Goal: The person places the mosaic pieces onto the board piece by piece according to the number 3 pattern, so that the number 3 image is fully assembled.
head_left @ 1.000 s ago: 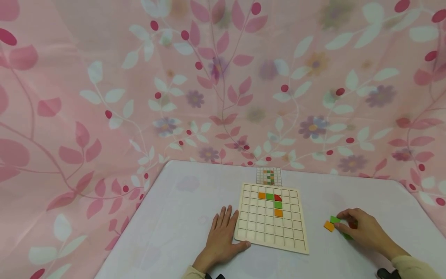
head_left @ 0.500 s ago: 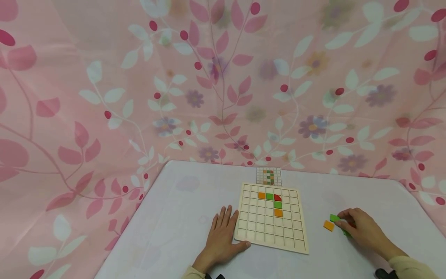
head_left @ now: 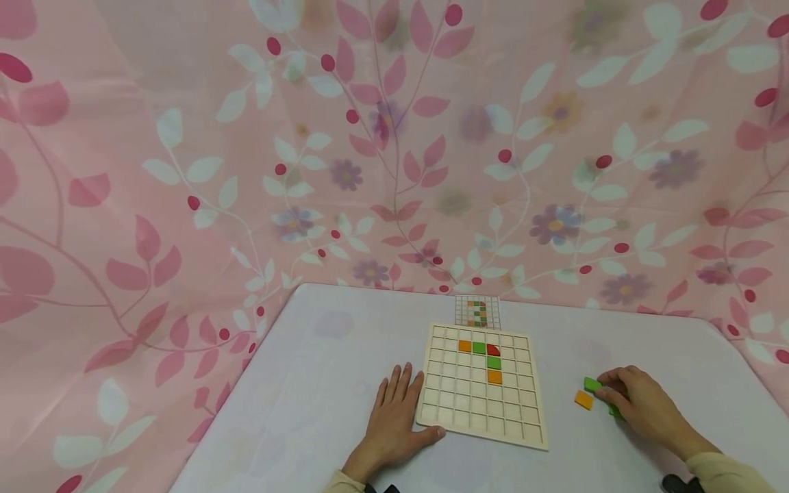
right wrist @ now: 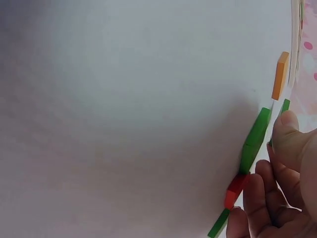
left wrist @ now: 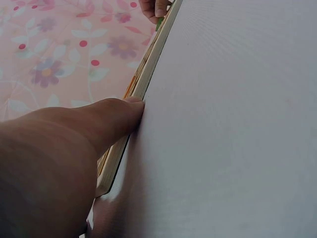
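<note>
My left hand (head_left: 394, 418) lies with straight fingers along the left side of a wooden grid board (head_left: 456, 397). Its thumb (left wrist: 121, 111) touches the near edge. Set in the board are two orange tiles, two green tiles and a red tile with one rounded corner (head_left: 493, 350). To the right, my right hand (head_left: 644, 407) pinches a green square tile (head_left: 592, 385) between thumb and forefinger. Under and beside its curled fingers lie another green tile (right wrist: 255, 139), a red tile (right wrist: 235, 191) and a further green piece (right wrist: 218, 223). An orange tile (head_left: 583, 400) lies just left of that hand.
A pattern card (head_left: 477, 312) with a printed grid and coloured squares lies behind the board's far edge. The white table (head_left: 345, 329) meets a pink floral curtain (head_left: 394, 171) at its back.
My right fingers have shifted slightly at the green tile, and the red tile seen under them a second ago is now hidden in the head view. The left hand stays put.
</note>
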`<state>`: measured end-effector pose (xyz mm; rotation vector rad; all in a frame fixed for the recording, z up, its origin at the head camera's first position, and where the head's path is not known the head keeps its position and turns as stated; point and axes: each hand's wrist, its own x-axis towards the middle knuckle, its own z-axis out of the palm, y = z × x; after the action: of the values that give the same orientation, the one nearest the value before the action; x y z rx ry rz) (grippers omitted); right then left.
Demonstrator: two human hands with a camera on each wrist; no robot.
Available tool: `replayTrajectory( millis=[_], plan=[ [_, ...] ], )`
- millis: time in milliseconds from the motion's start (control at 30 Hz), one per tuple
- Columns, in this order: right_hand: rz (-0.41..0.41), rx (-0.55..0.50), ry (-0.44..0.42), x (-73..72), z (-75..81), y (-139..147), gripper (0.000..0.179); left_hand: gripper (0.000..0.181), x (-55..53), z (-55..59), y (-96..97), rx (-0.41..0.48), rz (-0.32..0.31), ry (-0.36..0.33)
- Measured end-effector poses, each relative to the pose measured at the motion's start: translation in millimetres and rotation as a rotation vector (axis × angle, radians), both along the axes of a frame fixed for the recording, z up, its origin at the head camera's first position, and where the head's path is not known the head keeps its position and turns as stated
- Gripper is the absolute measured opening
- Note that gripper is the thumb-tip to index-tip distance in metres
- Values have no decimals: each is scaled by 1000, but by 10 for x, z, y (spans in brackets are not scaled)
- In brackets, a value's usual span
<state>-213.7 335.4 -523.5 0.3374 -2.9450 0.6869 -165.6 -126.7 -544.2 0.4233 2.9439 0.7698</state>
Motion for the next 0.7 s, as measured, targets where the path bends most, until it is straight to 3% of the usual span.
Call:
replayTrajectory(
  millis=[233,700],
  plan=[
    [-26,6,-17,-23,48,-62,22,105,2,15,-1,1,2,-9],
    [7,-11,-10,-79,72,-299,23,105,11,33,4,1,5,-6]
  ],
)
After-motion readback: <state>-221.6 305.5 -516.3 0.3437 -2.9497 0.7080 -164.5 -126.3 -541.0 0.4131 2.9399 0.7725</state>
